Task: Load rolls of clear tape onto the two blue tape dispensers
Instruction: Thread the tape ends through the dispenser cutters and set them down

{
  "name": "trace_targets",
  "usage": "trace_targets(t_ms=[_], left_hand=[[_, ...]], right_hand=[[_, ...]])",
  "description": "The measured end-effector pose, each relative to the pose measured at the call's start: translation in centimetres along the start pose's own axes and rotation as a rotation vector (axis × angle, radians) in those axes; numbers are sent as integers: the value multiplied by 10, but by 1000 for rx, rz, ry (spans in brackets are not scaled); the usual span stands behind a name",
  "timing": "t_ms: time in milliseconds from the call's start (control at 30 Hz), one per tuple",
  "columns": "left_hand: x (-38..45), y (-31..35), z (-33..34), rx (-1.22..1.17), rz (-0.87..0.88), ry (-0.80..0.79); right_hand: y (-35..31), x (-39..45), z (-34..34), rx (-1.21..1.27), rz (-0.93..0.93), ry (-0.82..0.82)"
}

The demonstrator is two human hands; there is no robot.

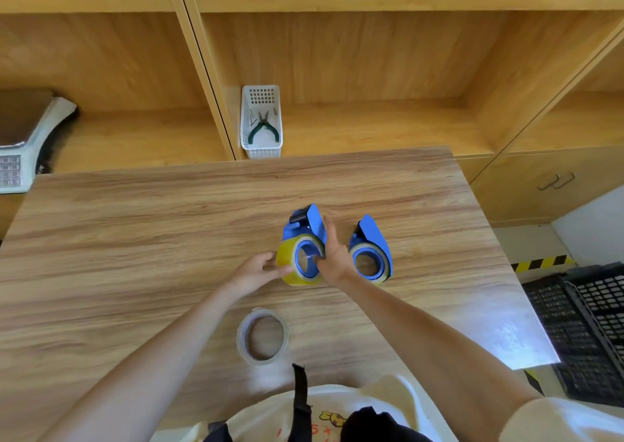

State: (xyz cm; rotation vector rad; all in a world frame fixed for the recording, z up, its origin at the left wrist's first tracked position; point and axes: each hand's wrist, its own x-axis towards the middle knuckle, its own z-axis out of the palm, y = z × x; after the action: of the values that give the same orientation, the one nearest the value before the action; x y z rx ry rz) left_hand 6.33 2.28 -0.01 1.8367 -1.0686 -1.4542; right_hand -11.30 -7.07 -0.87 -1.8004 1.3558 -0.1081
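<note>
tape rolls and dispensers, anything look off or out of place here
Nothing stands out. Both hands hold the roll on the left dispenser; a spare roll lies flat nearby.

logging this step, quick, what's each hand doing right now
Left hand: fingers closed on the tape roll on the dispenser.
Right hand: gripping that same dispenser, fingers in its hub.

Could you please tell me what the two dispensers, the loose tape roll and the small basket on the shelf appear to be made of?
The two dispensers look like glossy blue moulded plastic. The loose tape roll seems to be clear film, pale and see-through, probably on a cardboard core. The basket looks like white plastic, with a perforated wall.
</note>
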Motion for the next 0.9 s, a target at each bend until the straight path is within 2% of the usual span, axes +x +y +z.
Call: trace_targets(t_ms=[167, 267, 400, 533, 633, 900], left_hand=[[-10, 26, -3, -404, 72, -96], [-12, 34, -9, -574, 106, -99], [-14, 48, -7, -558, 152, -72], [-16, 52, 3, -480, 160, 37], [-19, 49, 8, -441, 175, 88], [-27, 48, 22, -424, 200, 253]], right_hand=[[-13, -3, -8, 329, -150, 24], [-17, -4, -10, 390, -239, 41], [-13, -6, -17, 358, -316, 22], [-21, -12, -27, 291, -409, 219], [-31, -18, -33, 134, -492, 269], [-32, -14, -31, 101, -454, 310]])
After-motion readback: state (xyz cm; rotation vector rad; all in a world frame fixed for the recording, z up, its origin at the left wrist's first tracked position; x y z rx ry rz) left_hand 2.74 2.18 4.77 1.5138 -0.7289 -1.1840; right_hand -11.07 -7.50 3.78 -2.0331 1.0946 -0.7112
